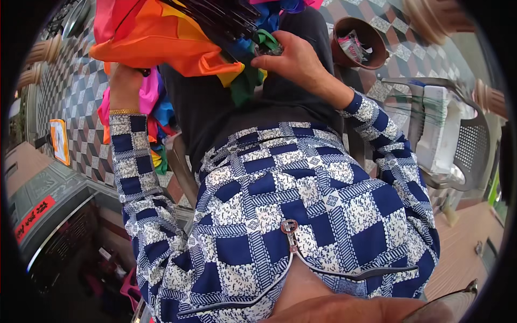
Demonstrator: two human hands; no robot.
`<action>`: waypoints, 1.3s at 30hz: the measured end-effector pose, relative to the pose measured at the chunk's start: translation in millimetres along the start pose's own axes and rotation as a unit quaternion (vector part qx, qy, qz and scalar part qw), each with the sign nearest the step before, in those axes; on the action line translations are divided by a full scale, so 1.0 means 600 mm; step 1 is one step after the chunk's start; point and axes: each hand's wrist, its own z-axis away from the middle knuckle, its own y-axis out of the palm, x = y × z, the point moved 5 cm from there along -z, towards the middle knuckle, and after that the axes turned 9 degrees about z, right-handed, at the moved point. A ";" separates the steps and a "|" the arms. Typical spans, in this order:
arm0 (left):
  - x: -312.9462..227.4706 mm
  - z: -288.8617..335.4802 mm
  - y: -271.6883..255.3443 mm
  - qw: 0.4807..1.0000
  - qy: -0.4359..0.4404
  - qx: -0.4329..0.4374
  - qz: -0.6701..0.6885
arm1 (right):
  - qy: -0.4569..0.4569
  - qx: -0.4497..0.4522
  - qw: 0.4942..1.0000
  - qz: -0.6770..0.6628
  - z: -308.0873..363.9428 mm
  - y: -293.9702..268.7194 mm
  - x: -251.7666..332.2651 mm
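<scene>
A rainbow-coloured umbrella (172, 51) lies across my lap, its cloth loose and bunched in orange, yellow, red, blue and green. Its black ribs (223, 19) are gathered in a bundle at the top middle. My right hand (293, 60) is closed on the umbrella at the lower end of the ribs, thumb and fingers around the green cloth there. At the left, my left hand (125, 86) reaches under the orange cloth, which hides its fingers. More bright cloth (161, 116), pink, blue and red, hangs beside my left wrist, down past my leg.
A brown bucket (347, 56) with a crumpled wrapper inside stands right of my knee. Farther right, a grey plastic chair (474, 145) bears a white foam box (439, 134) with thin green strands across it. An orange-edged white sheet (60, 141) lies on the tiled floor at left.
</scene>
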 end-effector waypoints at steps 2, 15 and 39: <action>0.043 0.022 -0.005 0.996 0.013 0.037 -0.079 | -0.051 0.002 0.993 0.105 0.017 0.008 0.032; 0.117 0.053 0.293 0.803 -0.078 0.241 0.540 | 0.095 0.311 0.797 -0.509 0.092 0.088 -0.002; -0.008 -0.096 0.229 0.976 -0.029 -0.031 -0.215 | 0.145 0.061 0.786 -0.597 0.035 0.061 0.024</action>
